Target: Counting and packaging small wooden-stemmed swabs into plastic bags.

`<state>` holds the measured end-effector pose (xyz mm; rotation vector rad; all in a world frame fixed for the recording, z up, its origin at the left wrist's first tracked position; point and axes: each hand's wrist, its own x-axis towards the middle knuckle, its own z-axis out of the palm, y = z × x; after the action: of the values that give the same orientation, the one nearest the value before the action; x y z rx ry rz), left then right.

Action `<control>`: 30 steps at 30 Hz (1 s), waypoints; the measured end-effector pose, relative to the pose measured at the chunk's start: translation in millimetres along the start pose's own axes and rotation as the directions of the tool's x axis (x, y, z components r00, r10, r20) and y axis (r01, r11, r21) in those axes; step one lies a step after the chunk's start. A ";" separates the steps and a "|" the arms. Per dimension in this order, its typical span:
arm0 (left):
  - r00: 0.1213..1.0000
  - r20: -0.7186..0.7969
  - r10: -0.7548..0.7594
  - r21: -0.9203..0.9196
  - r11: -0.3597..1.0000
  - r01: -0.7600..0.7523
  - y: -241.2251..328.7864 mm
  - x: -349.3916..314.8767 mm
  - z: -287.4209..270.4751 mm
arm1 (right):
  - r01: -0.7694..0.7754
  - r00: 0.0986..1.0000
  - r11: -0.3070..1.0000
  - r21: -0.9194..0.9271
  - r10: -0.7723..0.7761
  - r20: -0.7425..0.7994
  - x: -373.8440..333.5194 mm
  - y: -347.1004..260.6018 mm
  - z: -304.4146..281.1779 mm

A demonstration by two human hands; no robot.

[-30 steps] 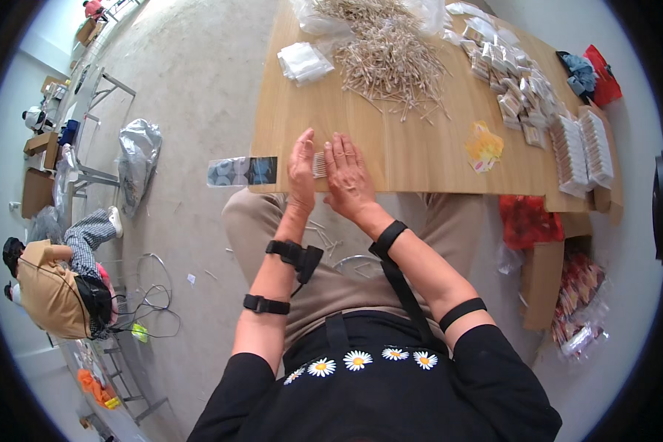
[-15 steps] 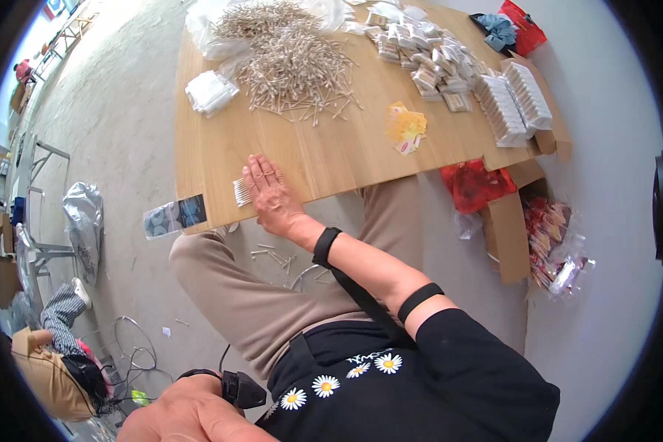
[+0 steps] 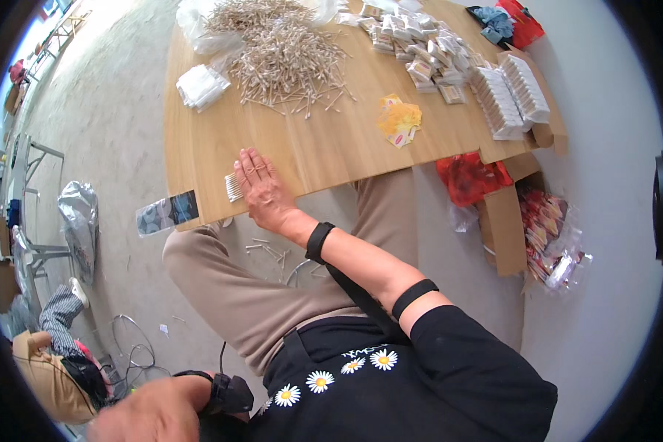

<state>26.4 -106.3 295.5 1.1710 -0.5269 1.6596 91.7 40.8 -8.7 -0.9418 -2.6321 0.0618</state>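
Observation:
My right hand (image 3: 264,193) lies flat on the near edge of the wooden table (image 3: 331,158), fingers stretched out side by side. Under and beside its fingers is a small, neat row of cotton swabs (image 3: 233,188); the hand covers part of it. My left hand (image 3: 151,416) is low at the lower left, away from the table and smeared by motion, so its fingers cannot be made out. Farther back on the table spreads a big loose heap of cotton swabs (image 3: 291,74). A stack of clear plastic bags (image 3: 202,88) lies left of the heap.
Yellow cards (image 3: 399,121), a pile of small filled packs (image 3: 427,51) and rows of white packs (image 3: 497,103) occupy the right side. A dark printed pouch (image 3: 168,212) overhangs the left corner. Below stand a cardboard box (image 3: 502,232) and red bag (image 3: 471,179). Swabs (image 3: 269,252) litter the floor.
The whole view has shifted slightly, with the table now a little farther left. My left hand has moved left and is more blurred. My right hand stays flat by the swab row.

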 end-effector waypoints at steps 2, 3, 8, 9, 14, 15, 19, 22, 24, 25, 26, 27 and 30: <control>0.992 -0.058 -0.116 -0.010 0.993 0.115 15.8 3.3 -10.2 | -0.025 0.999 0.999 0.029 0.025 -0.019 0.8 4.5 0.4; 0.992 0.011 -0.127 -0.113 0.985 0.127 23.1 3.9 -20.2 | -0.021 0.999 0.999 0.034 0.022 -0.024 4.2 6.2 0.3; 0.889 -0.458 -0.023 0.365 0.907 0.212 24.6 -52.1 -49.8 | -0.012 1.000 1.000 0.007 0.012 -0.022 3.4 10.8 6.5; 0.863 -0.480 -0.158 0.383 0.848 0.368 19.5 -61.3 -72.8 | -0.015 1.000 0.999 0.039 0.015 -0.004 1.9 11.7 5.3; 0.501 -0.860 0.097 0.438 0.644 0.627 -8.6 -163.0 -174.9 | -0.015 0.999 1.000 0.021 0.016 -0.028 3.3 8.6 8.6; 0.457 -0.883 0.105 0.418 0.616 0.668 -14.6 -175.2 -184.2 | -0.004 1.000 0.999 0.033 0.005 -0.026 3.3 6.2 4.1; 0.409 -0.908 0.094 0.375 0.618 0.690 -43.7 -199.0 -213.4 | -0.037 0.998 0.997 0.068 0.033 0.059 3.3 5.8 -6.5; 0.429 -0.895 0.125 0.419 0.570 0.706 -60.0 -207.4 -223.1 | -0.069 0.994 0.995 0.065 0.064 0.087 5.3 -0.5 -10.9; 0.459 -0.876 0.148 0.462 0.529 0.712 -65.3 -209.4 -223.6 | -0.091 0.991 0.994 0.055 0.085 0.102 7.0 -4.8 -9.0; 0.438 -0.888 0.142 0.441 0.535 0.721 -67.3 -201.0 -218.8 | -0.117 0.990 0.992 0.039 0.114 0.086 8.1 -6.4 -6.2; 0.417 -0.899 0.135 0.420 0.541 0.729 -68.4 -196.0 -216.0 | -0.144 0.987 0.989 0.023 0.142 0.068 8.5 -7.0 -4.4; 0.417 -0.899 0.133 0.419 0.540 0.730 -68.0 -197.5 -217.6 | -0.147 0.987 0.989 0.024 0.145 0.068 7.8 -6.4 -3.6; 0.435 -0.893 0.116 0.412 0.604 0.683 -59.5 -204.2 -221.8 | -0.143 0.984 0.990 -0.016 0.144 0.105 9.9 -11.2 -5.9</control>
<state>-12.3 -5.3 7.8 0.6591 1.1378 1.8697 79.7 37.8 1.5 -1.1605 -2.6567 0.1396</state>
